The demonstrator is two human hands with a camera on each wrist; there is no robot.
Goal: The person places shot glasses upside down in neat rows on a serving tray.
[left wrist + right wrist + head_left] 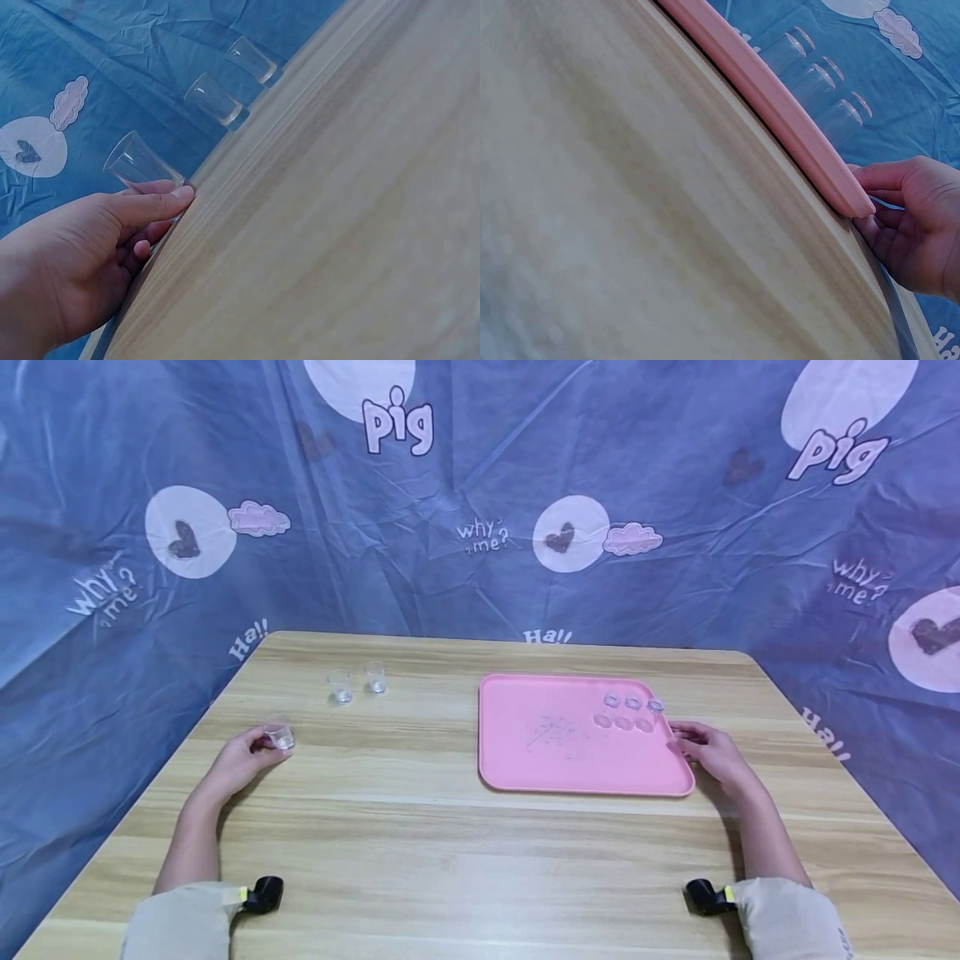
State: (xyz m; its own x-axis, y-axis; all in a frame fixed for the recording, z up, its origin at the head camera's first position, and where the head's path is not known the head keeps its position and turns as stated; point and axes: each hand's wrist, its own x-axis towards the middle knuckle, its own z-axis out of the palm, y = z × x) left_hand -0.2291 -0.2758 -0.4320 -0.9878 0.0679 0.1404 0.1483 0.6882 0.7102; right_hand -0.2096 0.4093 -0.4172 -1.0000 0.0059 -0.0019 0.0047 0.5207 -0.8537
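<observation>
While pinching a clear cup (278,734) low in the left hand (242,762) (head view), has two more cups (341,687) forward-right | left wrist: closes to cup-width near the base; probably handles light, slick, breakable; grip low | right wrist: pinches stiff-looking pink tray (772,97) in right hand (928,225), with three glasses (815,82) forward-left of grip

Head view: bright, diffuse lighting; pale glare lies on the tabletop (480,877) at 6 o'clock; soft shadows fall inward of both forearms (197,839); clear cups (341,687) at 9 o'clock show low contrast. Wrist views: dimmer; wood grain blurs toward 4 o'clock in the left, 8 o'clock in the right.
</observation>
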